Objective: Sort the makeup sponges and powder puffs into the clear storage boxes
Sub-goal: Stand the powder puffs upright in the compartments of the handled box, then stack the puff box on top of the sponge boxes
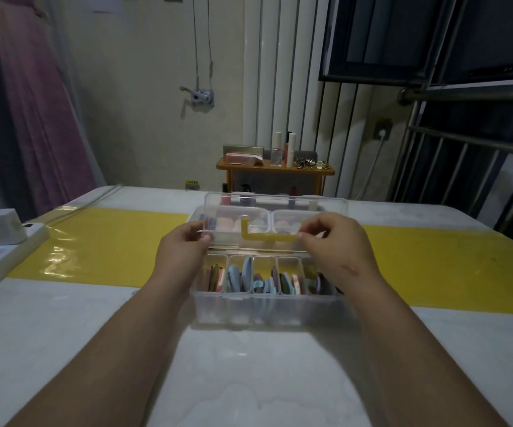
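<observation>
**Holding the clear lid over the divided box**

Head view: the right end of the divided clear box (pixel 273 309) is hidden behind the right hand (pixel 332 241). The pale pink shapes (pixel 229 224) behind the lid (pixel 249 204) are blurred by the plastic. The left hand (pixel 184 248) grips the lid's left edge, and the right hand pinches it beside the yellow handle (pixel 267 237). Coloured puffs (pixel 240 275) stand on edge in the box's compartments, on the table (pixel 249 365).

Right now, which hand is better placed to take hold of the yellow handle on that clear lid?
The right hand. Its fingers already pinch the clear lid right at the right end of the yellow handle, while the left hand grips the lid's left edge, apart from the handle.
</observation>
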A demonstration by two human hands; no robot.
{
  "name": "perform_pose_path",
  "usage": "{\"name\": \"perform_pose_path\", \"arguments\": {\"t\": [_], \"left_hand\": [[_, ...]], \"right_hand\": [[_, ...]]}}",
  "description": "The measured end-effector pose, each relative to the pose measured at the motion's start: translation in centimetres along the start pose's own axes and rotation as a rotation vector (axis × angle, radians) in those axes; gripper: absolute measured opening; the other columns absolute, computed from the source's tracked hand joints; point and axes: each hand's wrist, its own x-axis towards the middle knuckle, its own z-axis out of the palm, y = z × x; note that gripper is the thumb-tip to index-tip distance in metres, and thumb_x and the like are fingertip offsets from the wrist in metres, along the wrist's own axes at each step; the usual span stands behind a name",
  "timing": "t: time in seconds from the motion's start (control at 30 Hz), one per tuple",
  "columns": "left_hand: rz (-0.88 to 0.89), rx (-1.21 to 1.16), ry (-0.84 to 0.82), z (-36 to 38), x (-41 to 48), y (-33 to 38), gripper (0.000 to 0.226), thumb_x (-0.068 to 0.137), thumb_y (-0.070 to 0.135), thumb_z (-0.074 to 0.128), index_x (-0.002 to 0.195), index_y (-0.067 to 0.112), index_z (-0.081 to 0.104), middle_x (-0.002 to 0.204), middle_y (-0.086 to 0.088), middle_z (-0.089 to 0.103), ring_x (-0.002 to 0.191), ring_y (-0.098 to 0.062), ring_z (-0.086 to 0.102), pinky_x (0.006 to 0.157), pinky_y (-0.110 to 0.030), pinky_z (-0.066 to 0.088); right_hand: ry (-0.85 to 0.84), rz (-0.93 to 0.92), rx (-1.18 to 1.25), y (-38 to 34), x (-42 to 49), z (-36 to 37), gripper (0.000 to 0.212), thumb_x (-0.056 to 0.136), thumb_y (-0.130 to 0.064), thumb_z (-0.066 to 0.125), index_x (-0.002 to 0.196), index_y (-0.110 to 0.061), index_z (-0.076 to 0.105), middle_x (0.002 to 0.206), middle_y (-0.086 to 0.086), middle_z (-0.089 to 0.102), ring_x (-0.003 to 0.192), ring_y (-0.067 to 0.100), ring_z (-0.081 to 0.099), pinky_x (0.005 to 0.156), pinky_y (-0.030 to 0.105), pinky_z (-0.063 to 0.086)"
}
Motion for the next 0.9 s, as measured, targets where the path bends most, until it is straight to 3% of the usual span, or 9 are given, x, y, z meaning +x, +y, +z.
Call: {"name": "perform_pose_path", "arguments": {"t": [0.07,0.23,0.37,0.43,0.53,0.67,0.73,0.83,0.9], "left_hand": [[-0.022,0.002,0.011,-0.6,0.3,0.1,0.031,0.093,0.006,0.061,0.12,0.019,0.069,0.109,0.0,0.072,0.103,-0.02,0.066,0.096,-0.041,0.053],[-0.079,-0.039,0.011,-1.6,0.6,0.5,0.033,0.092,0.004,0.063,0.121,0.019,0.068,0.105,-0.003,0.073,0.102,-0.026,0.068,0.094,-0.048,0.054],[-0.102,-0.018,-0.01,-1.5,0.0,1.2,0.027,0.09,0.011,0.064,0.114,0.023,0.068,0.107,-0.005,0.072,0.102,-0.026,0.067,0.092,-0.046,0.054],[-0.101,-0.024,-0.071,-1.3,-0.7,1.9,0.015,0.092,0.027,0.061,0.106,0.026,0.067,0.113,-0.004,0.07,0.107,-0.025,0.064,0.098,-0.045,0.048],[-0.153,-0.042,-0.166,-1.0,-1.5,2.8,0.057,0.089,0.067,0.047,0.133,0.031,0.056,0.139,-0.001,0.056,0.129,-0.029,0.05,0.113,-0.051,0.033],[-0.143,-0.128,-0.095,-0.6,-2.0,3.6,0.072,0.088,0.076,0.031,0.145,0.033,0.042,0.143,0.002,0.05,0.129,-0.026,0.048,0.112,-0.05,0.033],[-0.112,-0.211,-0.035,-0.7,-2.3,4.0,0.065,0.093,0.071,0.026,0.139,0.031,0.05,0.13,0.004,0.057,0.118,-0.022,0.053,0.096,-0.044,0.043],[-0.095,-0.311,0.036,-1.5,-2.2,4.3,0.059,0.094,0.071,0.025,0.107,0.027,0.063,0.111,0.004,0.067,0.098,-0.017,0.062,0.075,-0.038,0.047],[-0.11,-0.366,0.037,-2.2,-2.1,4.2,0.052,0.096,0.067,0.031,0.081,0.024,0.057,0.095,0.002,0.068,0.083,-0.016,0.064,0.069,-0.037,0.046]], "right_hand": [[0.119,0.053,0.002,0.6,0.2,0.1,0.008,0.09,-0.02,0.064,0.096,-0.022,0.07,0.096,-0.004,0.067,0.086,0.012,0.059,0.066,0.022,0.043],[0.171,0.197,0.002,1.4,0.7,0.4,0.048,0.092,-0.017,0.058,0.139,-0.014,0.052,0.137,0.007,0.053,0.122,0.025,0.052,0.101,0.036,0.044],[0.18,0.242,0.144,1.4,0.5,0.6,0.054,0.096,-0.021,0.055,0.148,-0.019,0.038,0.141,0.005,0.053,0.121,0.025,0.053,0.091,0.031,0.043],[0.197,0.274,0.225,1.2,0.6,0.5,0.056,0.099,-0.03,0.052,0.15,-0.023,0.033,0.142,0.004,0.052,0.12,0.024,0.052,0.089,0.031,0.041],[0.162,0.286,0.293,0.8,0.6,0.4,0.061,0.101,-0.049,0.043,0.155,-0.025,0.028,0.15,0.002,0.044,0.132,0.023,0.044,0.094,0.031,0.035],[0.137,0.235,0.318,0.7,0.8,0.5,0.054,0.103,-0.052,0.034,0.148,-0.023,0.041,0.151,0.002,0.034,0.134,0.017,0.038,0.102,0.025,0.025],[0.146,0.236,0.387,0.7,0.7,0.7,0.052,0.102,-0.055,0.032,0.145,-0.029,0.045,0.146,0.0,0.039,0.129,0.012,0.041,0.111,0.031,0.03],[0.2,0.335,0.6,0.4,0.7,0.7,0.05,0.099,-0.062,0.032,0.124,-0.028,0.059,0.126,0.002,0.062,0.115,0.02,0.06,0.098,0.043,0.05],[0.207,0.426,0.665,0.4,0.7,0.2,0.047,0.097,-0.059,0.039,0.106,-0.021,0.065,0.109,0.005,0.069,0.101,0.024,0.066,0.09,0.043,0.054]]}}
